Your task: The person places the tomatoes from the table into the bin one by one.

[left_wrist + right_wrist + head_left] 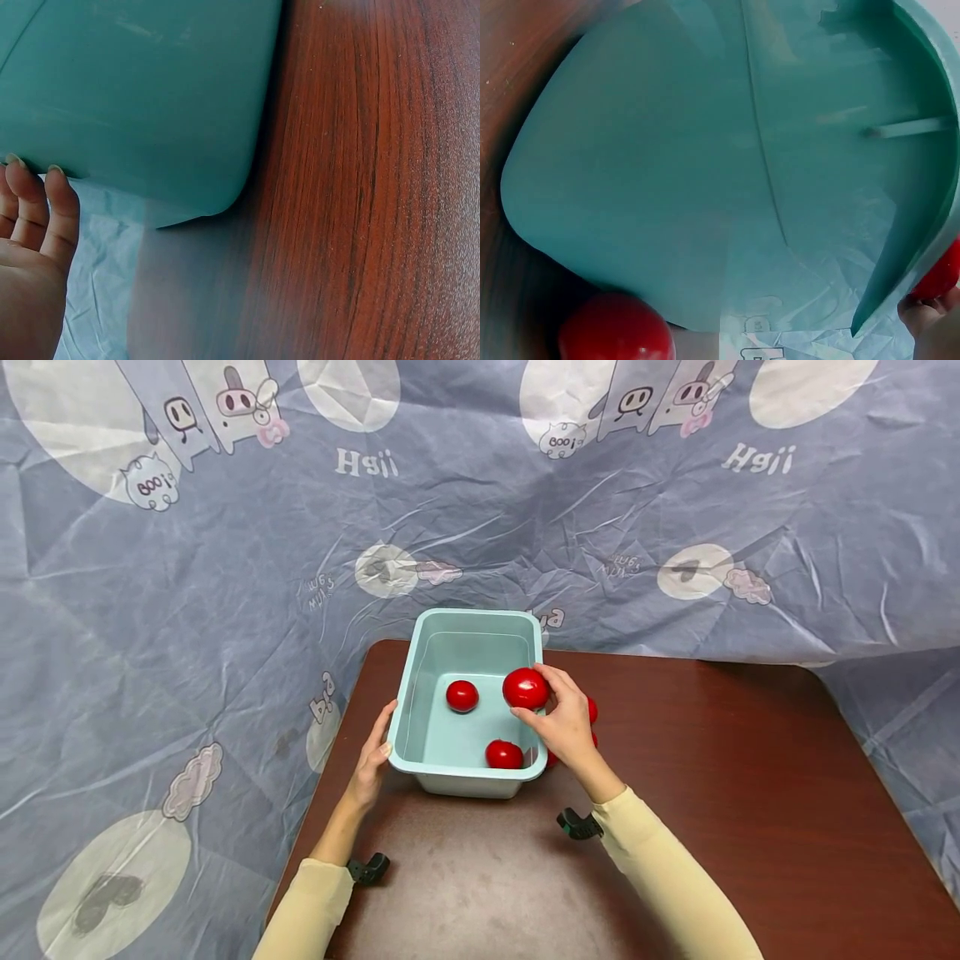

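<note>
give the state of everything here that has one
Pale teal rectangular plastic bin, open-topped
Glossy red round ball, raised at the bin's rim
Farther ball inside, lying on the bin floor
Nearer ball inside, by the near wall
Balls beside the bin, partly hidden
Left fingers, touching the bin
Right fingers, pinching the raised ball
Grey-blue printed sheet, wrinkled

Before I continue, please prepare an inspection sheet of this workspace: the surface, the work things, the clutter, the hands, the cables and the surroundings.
Surface: table, brown, wood-grained.
Work things: tub on the table, with two balls inside, both red; more balls to its right, partly hidden in the head view.
Clutter: nothing seen.
Hands: left hand touches the tub's left rim; right hand pinches a red ball over the tub's right side. Each wrist wears a black device.
Cables: nothing seen.
Surroundings: printed cloth behind the table and to its left.
</note>
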### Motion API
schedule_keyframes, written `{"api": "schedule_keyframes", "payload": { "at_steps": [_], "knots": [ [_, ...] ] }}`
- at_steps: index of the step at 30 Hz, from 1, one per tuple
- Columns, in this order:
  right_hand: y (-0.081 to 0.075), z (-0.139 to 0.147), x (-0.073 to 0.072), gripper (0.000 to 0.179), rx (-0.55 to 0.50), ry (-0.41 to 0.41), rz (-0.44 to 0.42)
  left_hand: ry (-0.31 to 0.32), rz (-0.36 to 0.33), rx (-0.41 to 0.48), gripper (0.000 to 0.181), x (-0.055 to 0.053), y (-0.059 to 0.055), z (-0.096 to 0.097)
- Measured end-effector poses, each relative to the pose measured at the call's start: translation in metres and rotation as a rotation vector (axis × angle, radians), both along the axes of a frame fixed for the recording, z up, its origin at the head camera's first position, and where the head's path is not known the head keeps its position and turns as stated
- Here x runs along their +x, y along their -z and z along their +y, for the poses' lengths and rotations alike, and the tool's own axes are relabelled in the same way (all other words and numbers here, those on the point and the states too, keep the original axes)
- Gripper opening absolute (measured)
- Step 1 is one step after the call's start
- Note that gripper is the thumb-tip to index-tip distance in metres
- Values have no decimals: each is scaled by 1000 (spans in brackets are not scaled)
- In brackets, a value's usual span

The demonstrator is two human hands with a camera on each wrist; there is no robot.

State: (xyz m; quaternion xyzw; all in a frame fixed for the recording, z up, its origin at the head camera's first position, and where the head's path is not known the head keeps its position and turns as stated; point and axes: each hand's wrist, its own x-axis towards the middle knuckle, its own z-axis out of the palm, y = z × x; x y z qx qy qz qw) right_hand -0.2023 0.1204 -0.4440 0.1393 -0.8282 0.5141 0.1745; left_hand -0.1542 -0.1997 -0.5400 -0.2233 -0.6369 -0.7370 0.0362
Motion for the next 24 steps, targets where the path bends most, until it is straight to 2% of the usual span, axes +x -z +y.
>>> {"api": "schedule_keyframes", "payload": {
  "at_steps": [3, 6, 10, 15, 19, 24],
  "knots": [
    [0, -2, -2, 70, 44, 11, 8, -3, 1, 1, 70, 0, 1, -1],
    [0, -4, -2, 70, 27, 9, 5, 3, 4, -1, 70, -1, 2, -2],
    [1, -1, -2, 65, -91, -16, 4, 7, 1, -10, 70, -2, 3, -3],
    [7, 8, -2, 46, -204, -8, 5, -11, -6, -30, 70, 0, 3, -3],
    [20, 21, -4, 35, -221, 60, -29, -8, -5, -31, 71, 0, 2, -2],
    [38, 40, -4, 33, -160, 196, -98, -3, -9, -28, 71, 1, 0, 0]
  ]
}}
